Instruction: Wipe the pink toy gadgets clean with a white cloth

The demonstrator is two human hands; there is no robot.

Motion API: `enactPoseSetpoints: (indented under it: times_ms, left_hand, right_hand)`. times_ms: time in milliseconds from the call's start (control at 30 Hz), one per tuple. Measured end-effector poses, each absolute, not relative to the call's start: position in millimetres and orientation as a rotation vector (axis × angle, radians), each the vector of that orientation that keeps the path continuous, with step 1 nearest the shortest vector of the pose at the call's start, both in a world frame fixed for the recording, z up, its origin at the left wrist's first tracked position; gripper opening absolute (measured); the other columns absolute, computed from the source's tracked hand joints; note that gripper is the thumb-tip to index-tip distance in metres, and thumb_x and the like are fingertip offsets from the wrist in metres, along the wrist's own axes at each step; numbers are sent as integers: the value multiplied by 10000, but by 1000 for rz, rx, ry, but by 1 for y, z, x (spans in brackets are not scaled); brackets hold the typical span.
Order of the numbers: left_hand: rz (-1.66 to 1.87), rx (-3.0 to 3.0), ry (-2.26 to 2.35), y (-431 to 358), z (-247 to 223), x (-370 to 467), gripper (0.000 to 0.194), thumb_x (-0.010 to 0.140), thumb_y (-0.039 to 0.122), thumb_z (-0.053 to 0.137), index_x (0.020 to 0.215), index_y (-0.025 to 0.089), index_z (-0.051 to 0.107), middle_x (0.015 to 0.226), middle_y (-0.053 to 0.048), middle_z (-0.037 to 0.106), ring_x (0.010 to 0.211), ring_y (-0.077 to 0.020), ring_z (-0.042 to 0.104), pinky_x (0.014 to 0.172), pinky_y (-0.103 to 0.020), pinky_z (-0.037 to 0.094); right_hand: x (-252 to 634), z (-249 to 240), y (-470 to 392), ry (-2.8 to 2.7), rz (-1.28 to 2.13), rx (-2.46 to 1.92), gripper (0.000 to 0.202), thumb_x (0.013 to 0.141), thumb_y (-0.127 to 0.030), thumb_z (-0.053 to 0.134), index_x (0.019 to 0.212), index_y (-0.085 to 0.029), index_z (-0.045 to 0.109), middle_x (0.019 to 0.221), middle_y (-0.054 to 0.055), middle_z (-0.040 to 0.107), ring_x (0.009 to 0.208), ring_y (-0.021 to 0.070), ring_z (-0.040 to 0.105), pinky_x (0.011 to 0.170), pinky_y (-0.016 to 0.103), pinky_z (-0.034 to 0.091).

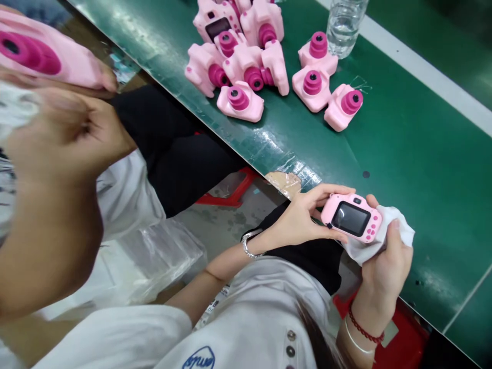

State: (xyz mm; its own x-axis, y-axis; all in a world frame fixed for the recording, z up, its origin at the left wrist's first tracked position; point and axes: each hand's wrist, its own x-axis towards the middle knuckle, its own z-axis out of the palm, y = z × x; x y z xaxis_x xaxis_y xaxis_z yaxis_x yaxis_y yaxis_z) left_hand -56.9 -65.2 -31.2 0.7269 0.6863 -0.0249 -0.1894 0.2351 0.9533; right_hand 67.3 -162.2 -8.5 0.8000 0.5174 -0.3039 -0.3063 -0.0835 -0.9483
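Observation:
My left hand (pixel 298 219) grips the left end of a pink toy camera (pixel 375 218), thumb below and fingers above. The camera's dark screen (pixel 350 219) and small magenta buttons face up. My right hand (pixel 388 264) is closed on a white cloth (pixel 402 228), bunched against the camera's right end. Some right fingers are hidden behind the camera and cloth. Both hands are just over the near edge of the green table (pixel 434 205).
Several pink toy cameras (pixel 240 105) with magenta lenses are heaped on the table, beside a clear water bottle (pixel 344 28). At left, a co-worker's hand (pixel 73 128) with white cloth is near another pink camera (pixel 82 64). Red stools (pixel 226 197) stand below the table edge.

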Motion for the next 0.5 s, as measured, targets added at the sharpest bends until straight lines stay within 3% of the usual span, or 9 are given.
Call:
enactPoseSetpoints:
  times_ms: [133,333,500]
  left_hand:
    - [701,1273,481,-65,-28,-56,667,642,277,934,1230,225,622,1342,-98,670,1158,-207,687,836,-234,588]
    - [926,1614,656,-64,-18,-50,669,534,539,940,1006,164,651,941,-52,750,810,-157,705,689,-239,575]
    - [932,1776,657,-60,-7,-48,633,561,619,896,926,174,635,857,-32,721,764,-159,681,665,-261,550]
  right_hand:
    - [68,-6,-162,-161,700,-1472,367,866,-472,685,1061,-166,737,1158,87,745,1060,234,711,935,395,581]
    - [68,-6,-159,-160,659,-1514,330,837,-460,699,985,-166,720,982,52,760,897,198,722,870,361,578]
    - [72,-9,-156,-129,651,-1557,327,802,-476,720,925,-173,710,876,12,744,772,158,692,759,300,559]
